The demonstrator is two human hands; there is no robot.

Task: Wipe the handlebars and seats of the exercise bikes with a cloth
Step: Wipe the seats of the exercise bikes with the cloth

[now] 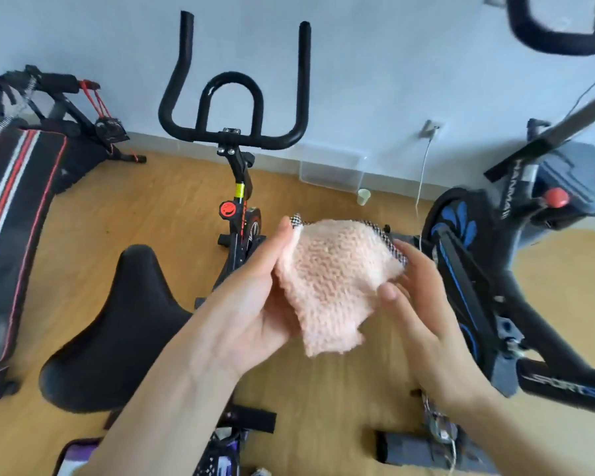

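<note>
A fluffy pink cloth (334, 280) with a checked edge is held between both hands in mid-air. My left hand (255, 304) grips its left side and my right hand (423, 297) holds its right side. Straight ahead stands a black and red exercise bike with black handlebars (234, 128), and its black seat (117, 324) lies below my left forearm. A black and blue exercise bike (488, 269) stands to the right, its handlebars (557, 39) cut off at the top right corner. Neither hand touches a bike.
A black, red and white sit-up bench (18, 207) lies at the left. A clear plastic box (334, 170) and a paper cup (363, 196) sit by the wall. A white cable (421, 180) hangs from a wall socket. Wooden floor shows between the bikes.
</note>
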